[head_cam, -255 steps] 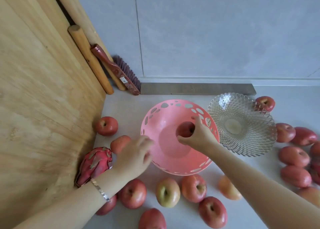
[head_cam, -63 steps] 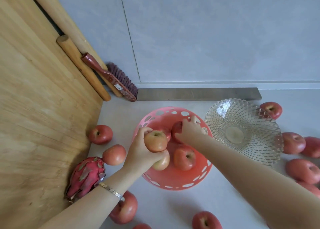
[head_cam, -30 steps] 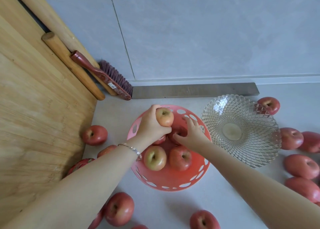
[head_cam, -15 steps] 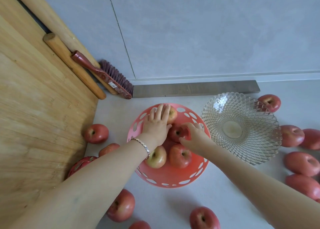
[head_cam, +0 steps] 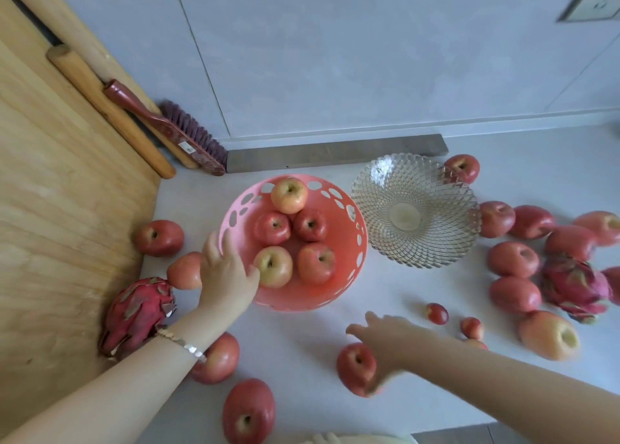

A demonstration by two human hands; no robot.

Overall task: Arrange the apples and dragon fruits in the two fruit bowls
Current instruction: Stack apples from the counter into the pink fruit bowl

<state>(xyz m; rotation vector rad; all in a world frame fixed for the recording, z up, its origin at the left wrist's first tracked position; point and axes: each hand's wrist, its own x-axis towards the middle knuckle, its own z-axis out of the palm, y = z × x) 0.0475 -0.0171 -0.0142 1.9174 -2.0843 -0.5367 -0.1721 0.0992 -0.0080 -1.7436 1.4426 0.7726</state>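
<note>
Fingers of my left hand (head_cam: 224, 275) are spread and loose, holding nothing, resting at the near-left rim of the pink bowl (head_cam: 349, 275) with the thumb close to a yellow-green apple (head_cam: 273, 265) inside; my right hand (head_cam: 385, 343) is open too, fingers fanned over a loose red apple (head_cam: 355, 368) on the counter, touching or nearly touching it, not yet closed on it, though blur makes contact hard to judge; five apples sit in the pink bowl, the glass bowl (head_cam: 463, 242) just beside it is empty, and the rest lie scattered: an apple by my left wrist (head_cam: 218, 358), another at the near edge (head_cam: 248, 410), a cluster to the right (head_cam: 513, 259); one dragon fruit (head_cam: 137, 309) lies against the wooden board (head_cam: 67, 208) at left, another dragon fruit (head_cam: 573, 285) among the right-hand apples; I judge the step in hand is gathering another apple, with most of the task still ahead; the next move calls for wrapping my right fingers round the fruit, lifting it clear, and setting it gently so the stacked apples do not roll; the counter (head_cam: 302, 359) is pale, smooth, and lets round fruit wander; behind it a grey wall (head_cam: 335, 57), a brush (head_cam: 167, 128) leaning in the corner, and a metal strip (head_cam: 335, 151) along the back.
</note>
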